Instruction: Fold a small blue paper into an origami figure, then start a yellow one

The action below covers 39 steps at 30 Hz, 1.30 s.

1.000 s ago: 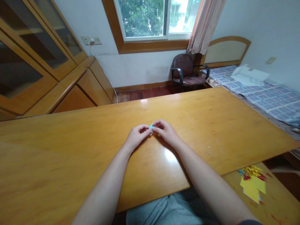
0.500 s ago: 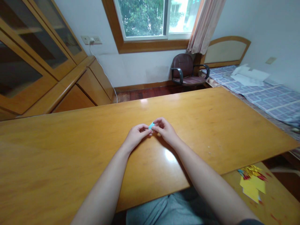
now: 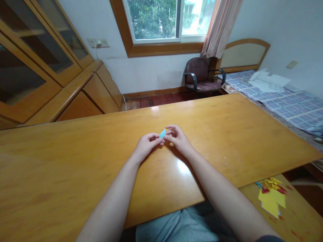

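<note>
A small light-blue piece of folded paper point(image 3: 163, 133) is held up over the wooden table point(image 3: 101, 161), its pointed tip turned up and away from me. My left hand point(image 3: 149, 143) pinches its lower left end between thumb and fingers. The thumb of my right hand point(image 3: 177, 137) touches the paper's lower right side, while that hand's index finger is lifted and stretched past the tip. The fingers hide part of the paper's lower edge.
On a lower surface at the right, yellow paper sheets point(image 3: 272, 201) lie beside several folded yellow, red and blue pieces point(image 3: 271, 185). A brown armchair point(image 3: 199, 74) stands beyond the table. A bed point(image 3: 285, 101) is on the right and a glass-door cabinet point(image 3: 75, 77) on the left.
My right index finger has lifted off the paper's upper edge and stretched out, so more of the pointed tip shows. My left hand has hardly moved.
</note>
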Tool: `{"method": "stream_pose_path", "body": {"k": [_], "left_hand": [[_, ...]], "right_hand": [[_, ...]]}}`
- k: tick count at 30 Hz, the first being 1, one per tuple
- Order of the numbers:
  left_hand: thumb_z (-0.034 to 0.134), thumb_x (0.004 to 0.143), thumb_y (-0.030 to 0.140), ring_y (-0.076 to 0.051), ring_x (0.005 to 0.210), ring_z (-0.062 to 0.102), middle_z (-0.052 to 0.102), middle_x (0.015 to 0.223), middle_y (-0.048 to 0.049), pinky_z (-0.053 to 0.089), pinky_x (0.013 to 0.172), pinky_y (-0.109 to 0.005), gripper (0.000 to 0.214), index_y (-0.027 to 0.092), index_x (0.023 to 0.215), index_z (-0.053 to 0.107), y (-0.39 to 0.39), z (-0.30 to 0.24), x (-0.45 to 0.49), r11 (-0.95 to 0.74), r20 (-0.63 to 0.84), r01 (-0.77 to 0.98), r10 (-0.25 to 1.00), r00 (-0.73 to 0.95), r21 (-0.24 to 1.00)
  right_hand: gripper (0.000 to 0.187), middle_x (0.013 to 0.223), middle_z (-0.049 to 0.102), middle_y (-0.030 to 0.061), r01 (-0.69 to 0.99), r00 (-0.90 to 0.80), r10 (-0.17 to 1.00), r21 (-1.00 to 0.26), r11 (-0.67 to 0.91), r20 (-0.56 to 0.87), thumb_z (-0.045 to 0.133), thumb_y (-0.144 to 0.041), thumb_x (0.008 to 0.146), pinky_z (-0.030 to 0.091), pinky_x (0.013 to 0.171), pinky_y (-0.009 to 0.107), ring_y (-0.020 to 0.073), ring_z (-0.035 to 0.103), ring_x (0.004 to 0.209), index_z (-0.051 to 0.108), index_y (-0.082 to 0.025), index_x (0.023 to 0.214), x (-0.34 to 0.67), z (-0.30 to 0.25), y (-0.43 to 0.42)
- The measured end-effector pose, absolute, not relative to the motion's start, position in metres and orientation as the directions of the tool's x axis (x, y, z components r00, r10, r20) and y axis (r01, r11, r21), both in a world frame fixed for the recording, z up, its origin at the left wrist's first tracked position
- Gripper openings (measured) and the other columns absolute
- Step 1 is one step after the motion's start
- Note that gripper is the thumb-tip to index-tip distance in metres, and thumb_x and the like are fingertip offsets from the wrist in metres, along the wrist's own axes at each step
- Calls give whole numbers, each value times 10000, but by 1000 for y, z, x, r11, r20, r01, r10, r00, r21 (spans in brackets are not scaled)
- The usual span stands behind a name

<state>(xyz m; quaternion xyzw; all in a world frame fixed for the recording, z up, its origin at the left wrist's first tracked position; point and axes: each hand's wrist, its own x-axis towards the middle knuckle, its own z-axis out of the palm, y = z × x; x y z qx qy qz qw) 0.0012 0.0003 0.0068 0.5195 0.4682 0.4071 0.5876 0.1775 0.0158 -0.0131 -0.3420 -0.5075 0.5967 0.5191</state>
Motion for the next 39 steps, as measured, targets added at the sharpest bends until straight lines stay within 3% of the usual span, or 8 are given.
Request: {"method": "stream_pose_path", "body": {"k": [14, 29, 39], "left_hand": [[754, 709, 493, -184, 704, 671, 731, 774, -85, 526, 707, -294, 380, 131, 810, 704, 0, 7, -1, 154, -154, 22, 946, 285, 988], [782, 698, 503, -189, 719, 673, 726, 792, -75, 533, 734, -309, 393, 144, 825, 689, -3, 10, 1, 157, -166, 54, 947, 276, 986], [797, 682, 511, -194, 738, 682, 731, 803, -79, 537, 755, -321, 404, 146, 813, 681, -3, 9, 3, 161, -163, 30, 951, 261, 986]], "right_hand": [[419, 775, 649, -21, -294, -173, 978, -954, 64, 119, 803, -320, 685, 432, 654, 262, 134, 585, 691, 541, -218, 997, 178, -11, 15], [499, 730, 638, -51, -298, -181, 981, -955, 8, 65, 825, -371, 654, 400, 575, 240, 119, 553, 627, 519, -232, 1023, 178, -7, 13], [524, 723, 660, -53, -331, -153, 987, -944, -4, 49, 843, -370, 630, 452, 653, 269, 135, 597, 661, 516, -244, 1019, 178, -5, 13]]}}
